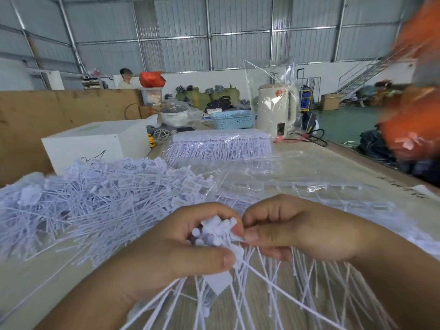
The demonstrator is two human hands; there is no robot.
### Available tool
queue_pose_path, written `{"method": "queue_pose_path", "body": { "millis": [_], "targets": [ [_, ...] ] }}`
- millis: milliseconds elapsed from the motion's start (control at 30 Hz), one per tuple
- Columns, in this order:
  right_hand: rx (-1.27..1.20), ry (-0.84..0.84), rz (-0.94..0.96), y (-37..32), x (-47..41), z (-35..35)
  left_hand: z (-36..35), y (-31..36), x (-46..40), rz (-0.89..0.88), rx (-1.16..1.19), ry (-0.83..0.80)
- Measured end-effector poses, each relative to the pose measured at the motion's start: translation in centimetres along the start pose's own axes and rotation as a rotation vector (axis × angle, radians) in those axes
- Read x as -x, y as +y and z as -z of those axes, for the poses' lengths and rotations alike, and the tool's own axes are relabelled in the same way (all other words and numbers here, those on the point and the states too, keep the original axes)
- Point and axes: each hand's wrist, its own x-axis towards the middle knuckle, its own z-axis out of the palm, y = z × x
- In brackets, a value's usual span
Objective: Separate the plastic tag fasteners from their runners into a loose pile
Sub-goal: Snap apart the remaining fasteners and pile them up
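White plastic: we see a bunch of white plastic tag fasteners [215, 232], heads crowded together, held between both hands low in the middle of the view.
Left hand: our left hand [181, 248] is clenched round the heads of the bunch, thumb pressed across the front and fingers curled behind.
Right hand: our right hand [292, 227] pinches the flat tab of one fastener at the right edge of the bunch, thumb against curled forefinger, touching the left hand's fingertips.
Stems: the long thin stems fan down and outward below both hands, over the pale wooden table [357, 163].
Loose pile: a wide heap of separated white fasteners [95, 196] lies just beyond and to the left of the left hand, on clear plastic sheeting.
Packed stock: a clear bag of fasteners still in neat rows [220, 145] sits farther back, well apart from the hands.
Background: a white box [95, 141] stands behind the heap; a cream electric kettle [276, 108] and a light blue perforated basket [233, 119] stand at the far end of the table.
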Motion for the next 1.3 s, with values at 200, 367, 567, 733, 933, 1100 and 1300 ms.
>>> {"method": "queue_pose_path", "body": {
  "millis": [200, 367, 567, 733, 933, 1100, 1300],
  "targets": [
    [0.132, 0.365, 0.057, 0.4, -1.0, -0.9, -1.5, 0.0, -0.9, 0.011, -0.004, 0.322],
    [0.29, 0.652, 0.114, 0.4, -2.0, -2.9, -2.5, -0.2, -1.5, -0.038, -0.059, 0.526],
    [0.004, 0.819, 0.144, 0.1, -0.6, 0.9, -1.2, 0.0, -1.1, -0.004, -0.021, 0.597],
    [-0.089, 0.271, 0.159, -0.1, -0.5, -1.1, -1.3, -0.3, -1.2, 0.017, -0.026, 0.488],
    [-0.108, 0.177, 0.036, 0.5, -0.8, -1.9, -0.9, -1.2, -1.1, -0.041, -0.158, 0.341],
    [0.021, 0.168, -0.011, 1.1, -1.4, -2.7, -1.0, -1.5, -1.5, 0.023, -0.219, 0.458],
    [-0.116, 0.303, -0.049, 1.8, -2.7, -3.3, -1.0, -2.3, -2.4, 0.128, -0.076, 0.627]
  ]
}}
